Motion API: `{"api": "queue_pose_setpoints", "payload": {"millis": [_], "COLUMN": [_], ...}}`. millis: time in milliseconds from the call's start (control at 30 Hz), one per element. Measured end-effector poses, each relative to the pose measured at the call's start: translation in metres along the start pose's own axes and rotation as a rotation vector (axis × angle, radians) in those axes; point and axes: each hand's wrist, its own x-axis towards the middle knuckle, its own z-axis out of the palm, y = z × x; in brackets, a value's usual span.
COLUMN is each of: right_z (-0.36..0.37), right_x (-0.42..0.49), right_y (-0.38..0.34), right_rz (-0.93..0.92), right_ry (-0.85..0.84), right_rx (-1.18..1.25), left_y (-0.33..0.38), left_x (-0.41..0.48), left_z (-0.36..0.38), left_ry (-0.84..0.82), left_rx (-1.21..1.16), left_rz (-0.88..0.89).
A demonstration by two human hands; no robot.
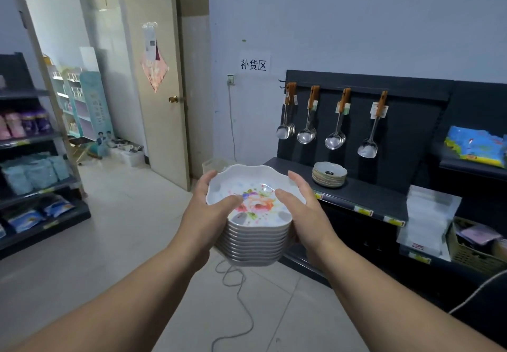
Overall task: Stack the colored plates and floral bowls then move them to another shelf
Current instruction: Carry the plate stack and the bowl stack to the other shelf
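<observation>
Left hand (211, 209): grips the left side of the bowls (255, 242); thumb lies over the top rim, fingers wrap the far left edge.
Right hand (304, 206): grips the right side of the same stack; thumb hooked over the near rim, fingers along the far right edge.
Bowls: one nested stack, white with scalloped rims, held in the air between both hands over the floor (131, 228), upright, near and left of the shelf (370, 195). The top bowl shows a flower print inside.
Plates (329, 180): short stack on the dark shelf, to the far right of the bowls and apart from them.
Ladles (336, 140): four groups hanging on hooks from the dark back panel above the plates, with wooden handles.
Sign (253, 64): white paper on the wall, above and left of the ladles.
Cable (238, 296): grey, looped on the floor below the bowls.
Door (162, 104): beige, open, to the far left.
Basket (474, 252): woven, low on the right.
Rack (35, 181): dark shelving at the far left, carrying packets.
</observation>
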Motion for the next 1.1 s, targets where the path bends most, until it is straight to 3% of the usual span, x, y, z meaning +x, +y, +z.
{"api": "queue_pose_setpoints", "payload": {"millis": [800, 1100], "right_z": [-0.029, -0.004], "right_x": [0.301, 0.411], "right_y": [0.045, 0.069], "right_rz": [-0.014, 0.024], "right_ry": [0.127, 0.228], "right_rx": [-0.007, -0.058], "left_y": [-0.07, -0.104], "left_x": [0.318, 0.448], "left_z": [0.077, 0.076], "left_ry": [-0.114, -0.193], "left_rx": [0.063, 0.053], "left_rz": [-0.008, -0.044]}}
